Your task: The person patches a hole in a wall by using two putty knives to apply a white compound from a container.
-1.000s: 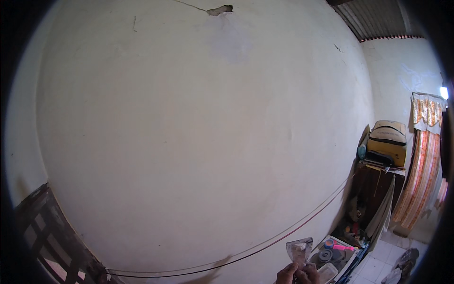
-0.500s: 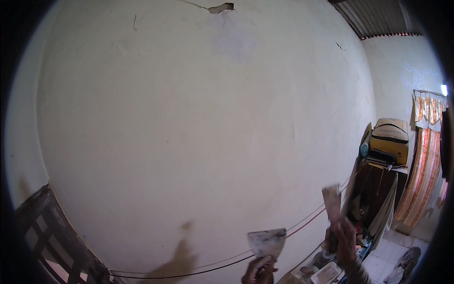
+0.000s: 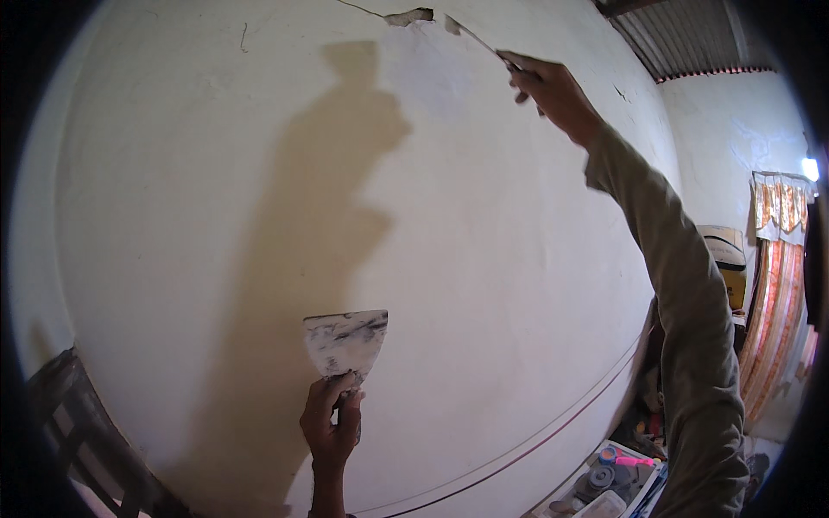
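My right hand [image 3: 553, 93] is raised high at the right, its fingers closed round the handle of a narrower putty knife [image 3: 471, 36]. That knife's blade points up and left, just right of a broken hole [image 3: 409, 16] in the pale wall [image 3: 501, 259]; whether it touches the wall I cannot tell. Below the hole lies a whitish smooth patch [image 3: 423, 73]. Lower down, my left hand [image 3: 331, 427] grips a wide putty knife [image 3: 347, 338] upright, its blade smeared white and grey. A large shadow covers the wall behind it.
Two cables [image 3: 518, 453] run along the lower wall. A tray of assorted items [image 3: 604, 483] is at the lower right, with a yellow-and-white box [image 3: 725, 250] and patterned curtain [image 3: 773, 319] beyond. Dark wooden latticework [image 3: 82, 440] stands lower left; corrugated roofing [image 3: 682, 39] is overhead.
My right hand has risen from low on the right to beside the hole, carrying the narrower putty knife. My left hand has moved left and up with the wide putty knife.
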